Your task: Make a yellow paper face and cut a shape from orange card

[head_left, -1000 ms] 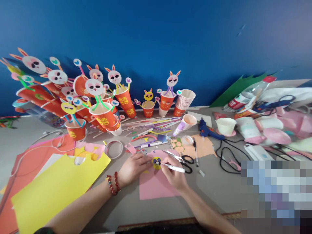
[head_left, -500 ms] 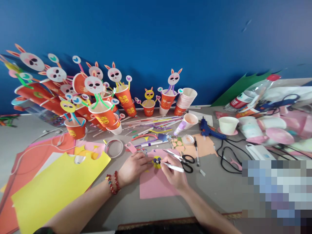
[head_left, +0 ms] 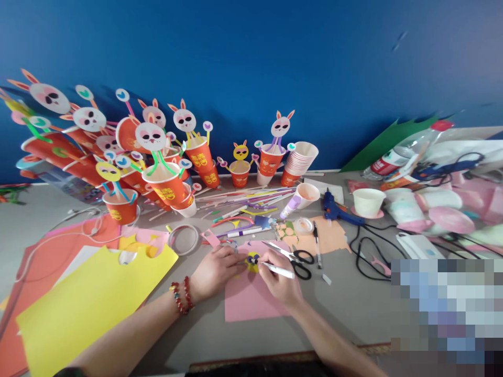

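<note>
My right hand (head_left: 280, 280) grips a white marker pen (head_left: 282, 270) in a writing hold. Its tip meets a small yellow paper disc (head_left: 251, 268), which carries two dark eye marks and lies on a pink sheet (head_left: 257, 303). Flat on the table and sheet, my left hand (head_left: 216, 269) has its fingers stretched out, the fingertips at the disc's left edge. Scissors (head_left: 302, 256) with black handles rest just right of the pink sheet. Beyond them is a black pen (head_left: 317, 246). My right fingers cover part of the disc.
Orange paper cups (head_left: 167, 183) with rabbit faces crowd the back left. A yellow sheet (head_left: 94, 298) and a tape roll (head_left: 184, 240) lie left. A blue glue gun (head_left: 338, 209), its black cable (head_left: 363, 262) and a plastic bottle (head_left: 404, 152) are at right.
The marker and my right hand have shifted very slightly left over the yellow disc. My left hand stays nearly in place.
</note>
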Tool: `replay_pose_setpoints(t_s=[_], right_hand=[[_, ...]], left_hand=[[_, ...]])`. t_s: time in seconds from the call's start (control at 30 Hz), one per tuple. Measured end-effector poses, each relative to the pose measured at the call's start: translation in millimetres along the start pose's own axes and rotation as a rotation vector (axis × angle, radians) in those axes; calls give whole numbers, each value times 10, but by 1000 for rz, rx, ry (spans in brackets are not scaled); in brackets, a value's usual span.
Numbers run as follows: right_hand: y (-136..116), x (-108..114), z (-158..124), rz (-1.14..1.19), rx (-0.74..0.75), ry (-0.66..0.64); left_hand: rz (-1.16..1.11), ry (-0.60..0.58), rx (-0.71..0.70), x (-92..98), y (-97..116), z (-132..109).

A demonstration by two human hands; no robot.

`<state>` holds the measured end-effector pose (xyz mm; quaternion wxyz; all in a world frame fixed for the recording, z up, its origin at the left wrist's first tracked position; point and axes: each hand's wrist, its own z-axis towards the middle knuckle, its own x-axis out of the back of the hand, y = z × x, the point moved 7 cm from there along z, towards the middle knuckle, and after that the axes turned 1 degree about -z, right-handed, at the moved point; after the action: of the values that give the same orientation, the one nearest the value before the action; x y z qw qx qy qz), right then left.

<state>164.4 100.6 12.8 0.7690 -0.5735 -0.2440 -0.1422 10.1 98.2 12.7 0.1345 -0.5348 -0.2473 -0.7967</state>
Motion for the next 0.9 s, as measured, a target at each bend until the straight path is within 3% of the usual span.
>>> replay_pose_setpoints(t_s=[0.9], right_hand=[[-3, 13, -5, -5, 4, 36]], left_hand=[[-20, 10, 13, 5, 0, 5]])
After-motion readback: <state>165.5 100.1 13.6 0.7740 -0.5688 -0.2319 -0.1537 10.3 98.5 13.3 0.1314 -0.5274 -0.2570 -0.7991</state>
